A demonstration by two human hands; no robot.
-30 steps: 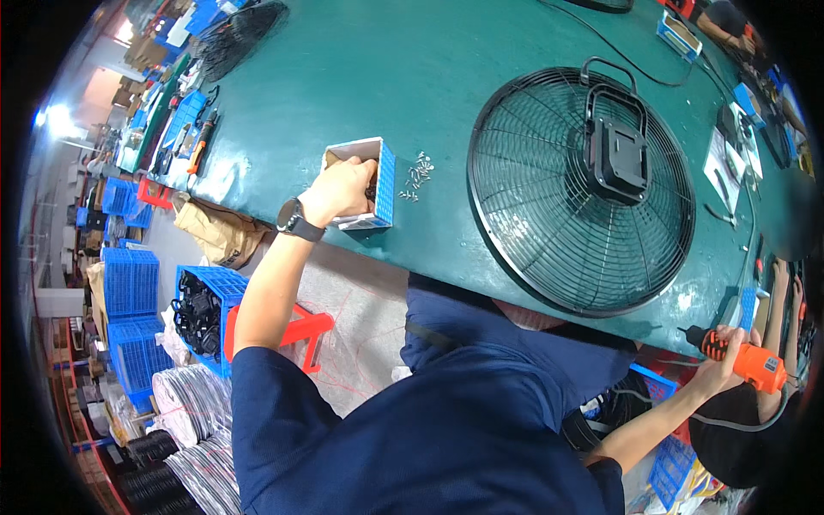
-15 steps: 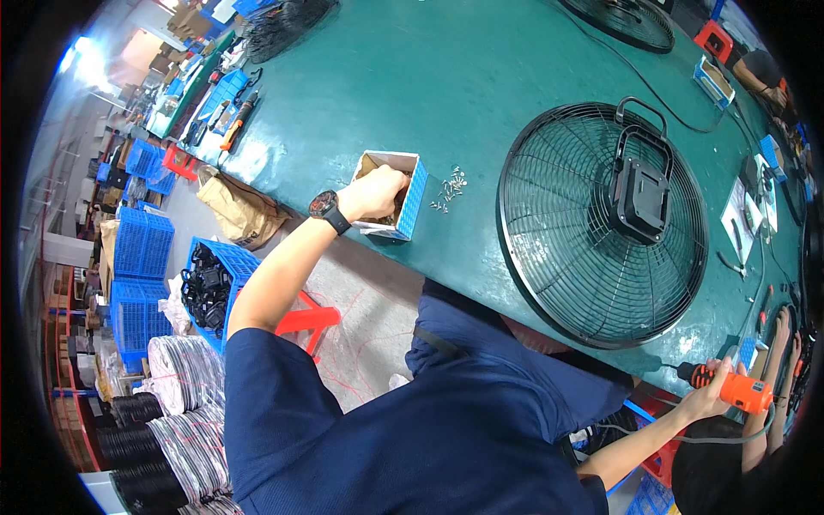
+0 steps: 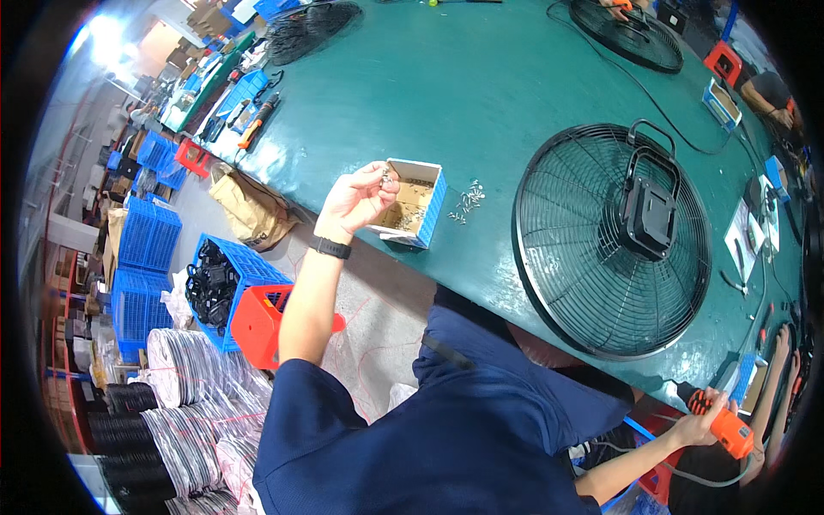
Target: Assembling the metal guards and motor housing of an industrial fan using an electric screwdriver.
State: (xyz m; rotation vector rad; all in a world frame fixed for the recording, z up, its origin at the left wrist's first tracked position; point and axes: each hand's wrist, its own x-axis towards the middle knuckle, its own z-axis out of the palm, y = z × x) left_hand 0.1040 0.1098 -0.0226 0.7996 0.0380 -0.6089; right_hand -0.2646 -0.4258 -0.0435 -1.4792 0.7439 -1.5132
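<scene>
My left hand (image 3: 359,197), palm turned up, is raised at the left side of a small blue-and-white cardboard box (image 3: 433,206). Its fingers are curled around several small screws (image 3: 388,177). More screws lie scattered on the bottom of the box. A loose pile of screws (image 3: 468,201) rests on the green table just right of the box. Low on the right, my right hand (image 3: 697,427) grips an orange electric screwdriver (image 3: 730,432) with a grey cable. A round black fan (image 3: 614,240) with a wire grille and a handle lies on the table between my hands.
Another fan (image 3: 631,34) and a pile of black wire grilles (image 3: 313,30) are at the table's far side. A red stool (image 3: 259,326) and a blue crate of black parts (image 3: 249,266) stand on the floor at left. Co-workers' arms (image 3: 777,369) reach in at right.
My left hand has come up out of the box with screws and turned palm up. My right hand has tilted the electric screwdriver and moved slightly lower. The view has shifted a little.
</scene>
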